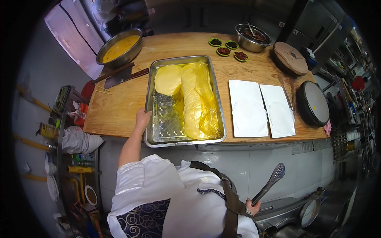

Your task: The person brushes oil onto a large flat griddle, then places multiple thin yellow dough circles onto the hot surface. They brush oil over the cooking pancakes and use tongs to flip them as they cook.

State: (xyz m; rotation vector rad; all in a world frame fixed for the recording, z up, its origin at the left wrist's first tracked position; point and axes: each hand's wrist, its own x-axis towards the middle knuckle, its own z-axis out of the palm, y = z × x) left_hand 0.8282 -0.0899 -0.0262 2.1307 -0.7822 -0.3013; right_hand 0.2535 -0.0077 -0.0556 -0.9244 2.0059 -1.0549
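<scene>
My left hand grips the left rim of a rectangular metal tray, whose front edge reaches slightly past the front of the wooden table. Inside, a row of overlapping flat dough rounds lies in yellow oil, partly covered by clear plastic film. One flat yellow dough round rests at the back left of the tray. Low on the right, away from the table, my right hand holds metal tongs with a perforated head pointing up.
On the wooden table, a cleaver and a bowl of yellow liquid sit left. Two white plates with paper doilies lie right, beside a round electric griddle. Several small green dishes and a steel bowl stand behind.
</scene>
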